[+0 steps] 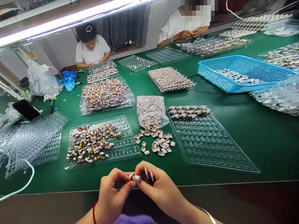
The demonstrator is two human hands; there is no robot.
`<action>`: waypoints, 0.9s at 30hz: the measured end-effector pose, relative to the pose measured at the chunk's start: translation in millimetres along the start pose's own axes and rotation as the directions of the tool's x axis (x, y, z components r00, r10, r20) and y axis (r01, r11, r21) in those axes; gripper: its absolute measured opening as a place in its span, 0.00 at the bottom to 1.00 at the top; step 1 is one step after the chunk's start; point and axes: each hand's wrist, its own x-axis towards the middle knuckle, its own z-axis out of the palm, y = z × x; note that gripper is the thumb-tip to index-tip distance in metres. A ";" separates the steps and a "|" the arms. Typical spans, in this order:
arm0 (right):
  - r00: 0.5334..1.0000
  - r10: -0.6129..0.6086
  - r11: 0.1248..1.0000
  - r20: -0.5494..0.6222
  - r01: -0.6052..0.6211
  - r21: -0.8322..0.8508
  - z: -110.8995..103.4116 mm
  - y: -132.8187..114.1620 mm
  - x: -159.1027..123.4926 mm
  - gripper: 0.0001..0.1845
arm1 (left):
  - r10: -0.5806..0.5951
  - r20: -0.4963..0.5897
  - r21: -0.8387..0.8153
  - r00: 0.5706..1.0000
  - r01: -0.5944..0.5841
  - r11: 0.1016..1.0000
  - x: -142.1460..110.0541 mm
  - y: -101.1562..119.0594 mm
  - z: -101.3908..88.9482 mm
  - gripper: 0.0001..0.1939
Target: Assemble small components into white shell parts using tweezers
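Green tabletop, pale wall, dark curtain, bright tube light

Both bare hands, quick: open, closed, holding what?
Left hand: closed, fingertips pinching a small white-and-dark piece.
Right hand: curled, thumb beside that piece; whether it grips anything cannot be told.

A smooth green finish is shown by the tabletop, by which soft light is reflected. The ridged tray at the right and the moulded tray at the left are formed of clear, glossy plastic. Perforated blue plastic is seen in the basket, crinkled translucent plastic in the bag. The loose beige pieces are smooth and matt, while the held small part is glossed whitish. Folded dark cloth is shown by the curtain, shiny silvery metal by the bangle
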 end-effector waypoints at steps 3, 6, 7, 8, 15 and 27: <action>1.000 -0.020 0.999 -0.014 0.019 -0.040 1.6 0.8 1.4 0.08 | 0.043 0.004 0.094 0.999 -0.044 0.995 -0.7 0.0 1.1 0.03; 1.000 -0.012 0.999 -0.019 0.011 -0.046 5.4 1.0 2.4 0.06 | 0.062 -0.037 0.184 0.997 -0.054 0.981 -0.4 -1.2 2.1 0.05; 1.000 -0.011 0.999 -0.018 0.010 -0.046 6.7 1.3 2.4 0.06 | 0.054 -0.051 0.198 0.997 -0.043 0.979 0.4 -1.5 2.3 0.05; 1.000 -0.015 0.999 -0.013 0.014 -0.047 7.6 1.6 2.3 0.06 | 0.041 -0.064 0.199 0.997 -0.028 0.980 1.9 -1.5 2.3 0.05; 0.972 -0.150 0.959 0.183 0.188 -0.212 -12.8 5.5 7.6 0.16 | -0.029 -0.040 0.212 0.999 0.037 0.977 18.9 -2.0 -5.3 0.05; 0.850 -0.412 0.568 0.328 0.521 -0.637 -17.3 17.8 16.6 0.16 | -0.132 0.007 0.312 0.991 0.123 0.942 28.7 -21.0 -11.7 0.08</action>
